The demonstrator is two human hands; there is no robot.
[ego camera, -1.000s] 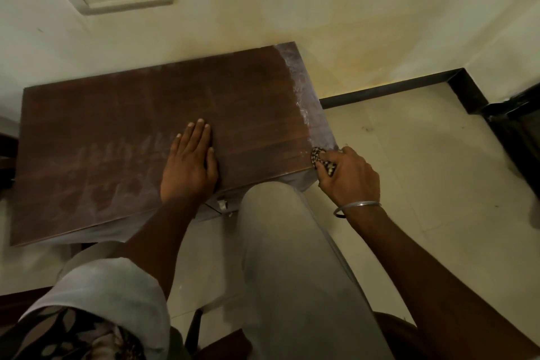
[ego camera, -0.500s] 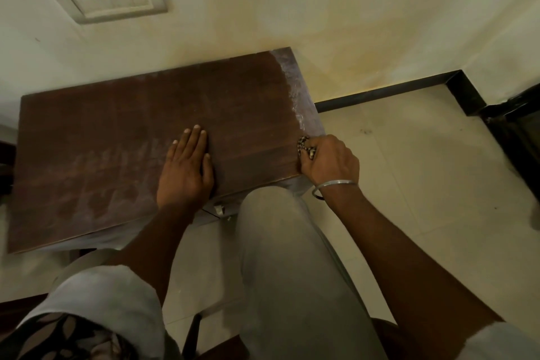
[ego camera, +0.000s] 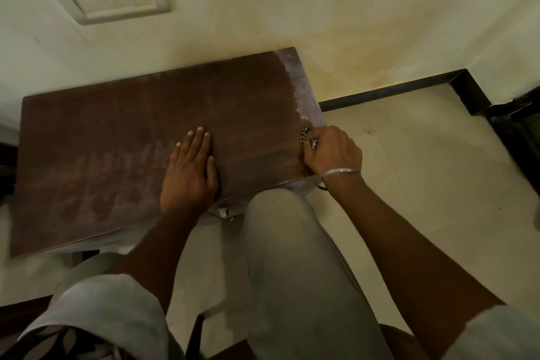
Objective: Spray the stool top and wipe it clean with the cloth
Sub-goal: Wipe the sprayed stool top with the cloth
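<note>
Cloth (ego camera: 306,137) clenched in right hand (ego camera: 333,152) at right edge of stool top (ego camera: 248,114), hazy strip (ego camera: 295,88) just farther; left hand (ego camera: 190,172) flat mid-top.

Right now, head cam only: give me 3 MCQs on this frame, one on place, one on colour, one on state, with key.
1. Where on the stool top is the cloth?
A. near its right edge
B. at its left end
C. on the floor

2. What colour is the bangle on the right wrist?
A. red
B. silver
C. black

3. How does the left hand lie?
A. curled round a bottle
B. lifted off the top
C. flat on the top, fingers straight

Key: 1 A, the right hand grips it beside the whitish strip along that edge. 2 B, it shines like pale metal. 3 C, it is palm down and holds nothing.
</note>
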